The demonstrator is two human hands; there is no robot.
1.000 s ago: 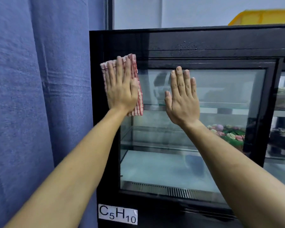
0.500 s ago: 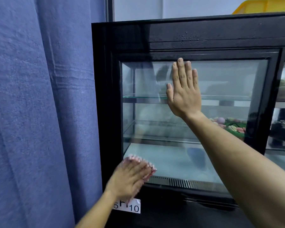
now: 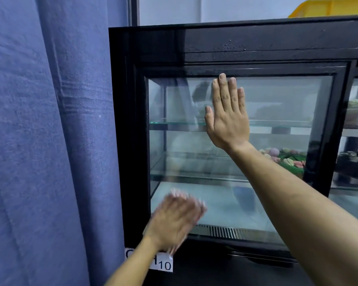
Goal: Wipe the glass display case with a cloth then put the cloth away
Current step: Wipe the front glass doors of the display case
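Glass display case (image 3: 277, 100): right hand (image 3: 228, 118) flat on pane, fingers straight; left hand (image 3: 174, 220), blurred, fingers extended, presses cloth (image 3: 177, 192) at lower left corner.

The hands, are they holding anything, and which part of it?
The left hand presses the cloth flat against the glass; only its edge peeks past the blurred fingers. The right hand holds nothing, lying flat on the glass.
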